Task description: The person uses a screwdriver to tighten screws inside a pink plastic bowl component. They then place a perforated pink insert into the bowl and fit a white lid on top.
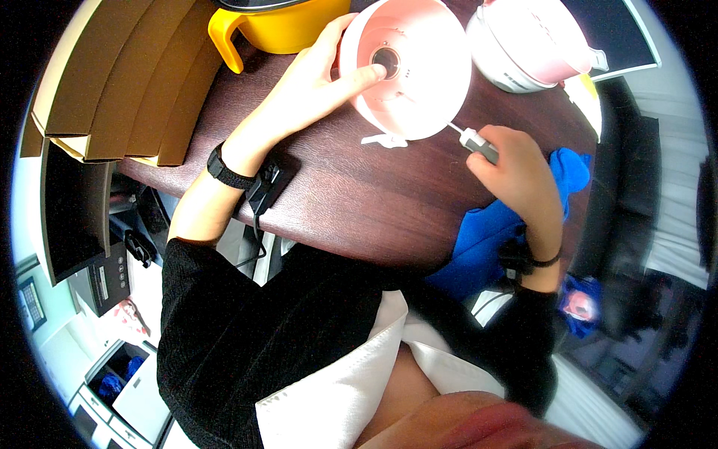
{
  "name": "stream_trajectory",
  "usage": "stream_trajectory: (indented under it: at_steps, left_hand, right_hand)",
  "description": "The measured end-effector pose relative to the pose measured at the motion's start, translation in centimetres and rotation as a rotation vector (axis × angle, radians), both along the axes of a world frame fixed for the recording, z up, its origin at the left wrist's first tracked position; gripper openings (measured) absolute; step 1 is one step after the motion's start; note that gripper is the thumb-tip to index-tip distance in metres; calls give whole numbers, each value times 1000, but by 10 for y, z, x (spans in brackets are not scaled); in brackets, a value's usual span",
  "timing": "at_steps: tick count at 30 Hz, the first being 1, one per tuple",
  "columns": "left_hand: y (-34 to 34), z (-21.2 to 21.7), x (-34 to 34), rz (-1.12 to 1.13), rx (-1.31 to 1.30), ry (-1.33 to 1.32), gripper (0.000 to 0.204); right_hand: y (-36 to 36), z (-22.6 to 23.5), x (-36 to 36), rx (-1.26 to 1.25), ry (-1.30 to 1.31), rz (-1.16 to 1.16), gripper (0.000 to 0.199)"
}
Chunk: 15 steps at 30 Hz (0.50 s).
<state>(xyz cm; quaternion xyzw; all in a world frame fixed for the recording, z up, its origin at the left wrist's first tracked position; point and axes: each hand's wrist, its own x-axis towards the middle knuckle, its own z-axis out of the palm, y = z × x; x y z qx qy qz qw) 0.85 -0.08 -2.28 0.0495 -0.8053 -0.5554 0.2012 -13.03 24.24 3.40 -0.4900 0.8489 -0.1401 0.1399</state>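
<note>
Our left hand (318, 88) clasps the pink bowl-shaped housing (428, 86) above the brown table (359, 202), thumb inside, seemingly to steady it; our right hand (517, 166) wraps around a screwdriver (479, 144) angled at its rim, contact unclear.

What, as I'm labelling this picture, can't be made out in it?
All in the head view:
- Left hand: most fingertips, hidden behind the pink bowl.
- Screwdriver-like tool: its tip, lost at the bowl's rim; part of its handle, covered by the right hand.
- Yellow container: its top, cut off by the upper edge.
</note>
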Motion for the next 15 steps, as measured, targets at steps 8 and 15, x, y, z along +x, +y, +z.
stream_trajectory:
  at_steps: [8, 15]
  left_hand:
    - [0, -2, 0, 15, -16, 0, 62]
    - [-1, 0, 0, 5, -10, -13, 63]
  right_hand:
    - [1, 5, 1, -1, -22, -30, 28]
    - [-1, 3, 2, 3, 9, 2, 28]
